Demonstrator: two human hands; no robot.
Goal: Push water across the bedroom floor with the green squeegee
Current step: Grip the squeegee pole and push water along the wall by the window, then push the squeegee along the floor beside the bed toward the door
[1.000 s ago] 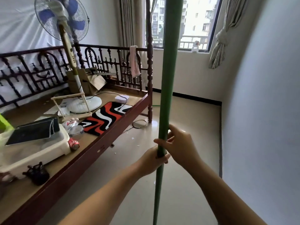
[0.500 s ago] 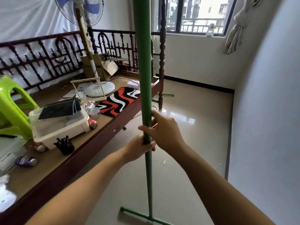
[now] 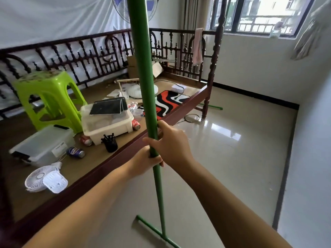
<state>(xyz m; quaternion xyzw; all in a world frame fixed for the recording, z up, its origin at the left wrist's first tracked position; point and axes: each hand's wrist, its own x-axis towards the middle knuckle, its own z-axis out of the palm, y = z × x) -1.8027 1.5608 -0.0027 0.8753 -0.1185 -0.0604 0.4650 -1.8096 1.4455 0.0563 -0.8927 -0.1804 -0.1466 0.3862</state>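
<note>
Risk 1: your long green squeegee with its straight metal pole and crossbar blade (image 3: pixel 155 183) stands nearly upright, so a forward push could lift or skip the blade and ride over the water rather than drive it; lean the pole back first. Risk 2: the pole passes just beside the dark red wooden bed frame (image 3: pixel 114 158); a sideways drift would knock its rail. The glossy beige tiled floor (image 3: pixel 232 158) looks slick, so mind your footing. Grip: your left hand (image 3: pixel 143 165) is wrapped closed around the pole, your right hand (image 3: pixel 172 144) clamped just above it, fingers (image 3: pixel 152 140) curled round the near side. The blade rests on the floor at the lower edge, well below both hands
</note>
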